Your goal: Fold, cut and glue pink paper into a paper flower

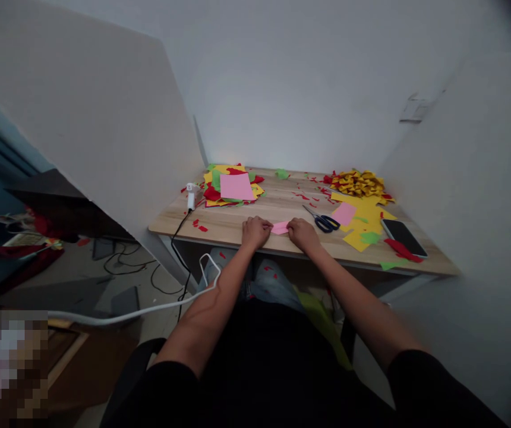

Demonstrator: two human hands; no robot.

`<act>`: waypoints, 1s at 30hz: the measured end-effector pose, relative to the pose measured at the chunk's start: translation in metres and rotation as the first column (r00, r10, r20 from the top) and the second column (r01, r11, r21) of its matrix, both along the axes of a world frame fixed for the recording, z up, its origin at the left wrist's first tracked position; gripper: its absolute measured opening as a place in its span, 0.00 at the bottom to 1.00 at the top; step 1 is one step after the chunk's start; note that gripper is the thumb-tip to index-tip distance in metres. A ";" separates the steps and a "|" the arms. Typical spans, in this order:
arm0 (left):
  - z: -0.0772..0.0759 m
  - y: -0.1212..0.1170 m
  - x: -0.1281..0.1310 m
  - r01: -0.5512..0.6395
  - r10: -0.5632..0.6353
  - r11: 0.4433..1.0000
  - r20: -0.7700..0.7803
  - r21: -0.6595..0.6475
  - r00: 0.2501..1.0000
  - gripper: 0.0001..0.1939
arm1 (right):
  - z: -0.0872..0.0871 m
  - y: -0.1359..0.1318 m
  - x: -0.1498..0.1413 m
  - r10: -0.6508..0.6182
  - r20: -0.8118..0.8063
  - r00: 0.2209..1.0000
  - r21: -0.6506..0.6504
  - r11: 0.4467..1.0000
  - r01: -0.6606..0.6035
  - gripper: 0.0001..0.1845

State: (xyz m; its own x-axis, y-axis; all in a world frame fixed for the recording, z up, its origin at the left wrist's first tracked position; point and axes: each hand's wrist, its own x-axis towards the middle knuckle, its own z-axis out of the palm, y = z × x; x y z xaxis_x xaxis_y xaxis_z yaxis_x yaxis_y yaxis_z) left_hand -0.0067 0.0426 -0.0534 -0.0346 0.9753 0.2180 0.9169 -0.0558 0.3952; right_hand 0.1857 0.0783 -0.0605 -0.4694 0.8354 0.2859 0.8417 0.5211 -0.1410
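Now pink paper (281, 228) is pinched by left hand (255, 232) and right hand (303, 234), arms (349, 285) outstretched. Scissors (320, 219) are parked just beside the right.

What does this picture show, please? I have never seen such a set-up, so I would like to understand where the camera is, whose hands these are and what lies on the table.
There is no robot here. One camera, worn on a person's head, looks forward and down, so both arms reach away from you. The left hand and right hand are bare and hold a narrow piece of pink paper between them, near the front edge of the wooden table. Beside the right hand lie scissors; further right are yellow sheets and a phone. At the back left is a pile of coloured paper with a pink sheet on top; at the back right, a bunch of crumpled-looking yellow pieces.
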 end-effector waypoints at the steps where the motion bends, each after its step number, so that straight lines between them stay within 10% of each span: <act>1: 0.000 0.000 0.000 0.000 0.000 1.000 0.003 0.000 1.000 0.14 | 0.000 -0.001 -0.001 0.009 -0.005 1.000 0.010 1.000 -0.009 0.14; 10: 0.001 -0.001 0.000 0.002 -0.002 1.000 0.008 -0.001 1.000 0.13 | 0.001 -0.005 -0.027 0.200 -0.010 0.980 -0.013 0.980 -0.200 0.12; 30: 0.000 -0.002 -0.001 0.004 -0.004 1.000 0.016 0.004 1.000 0.15 | 0.008 -0.006 -0.012 0.092 0.042 0.995 -0.030 0.995 -0.091 0.15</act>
